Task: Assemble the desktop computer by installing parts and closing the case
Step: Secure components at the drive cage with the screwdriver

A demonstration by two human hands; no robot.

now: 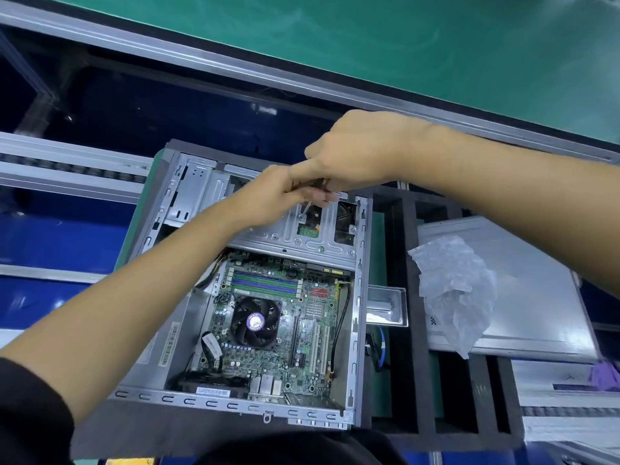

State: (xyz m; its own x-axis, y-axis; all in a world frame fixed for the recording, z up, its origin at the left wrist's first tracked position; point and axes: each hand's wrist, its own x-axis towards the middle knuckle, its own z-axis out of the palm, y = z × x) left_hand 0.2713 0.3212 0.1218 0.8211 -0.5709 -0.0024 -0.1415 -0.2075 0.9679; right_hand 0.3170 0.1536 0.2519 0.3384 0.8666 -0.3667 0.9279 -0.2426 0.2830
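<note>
— Two hands over the open computer case (188, 401); state of each?
— Left hand (278, 193) and right hand (349, 152) meet above the metal drive cage (285, 229), both curled on a screwdriver (307, 208) whose tip touches a screw on the cage.
— Position of the case?
— Lying on its side on dark foam, motherboard (302, 330) and CPU fan (255, 322) exposed. Side panel (536, 297) lies to the right, crumpled plastic bag (456, 286) on it; small metal tray (385, 307) just beside the case.
</note>
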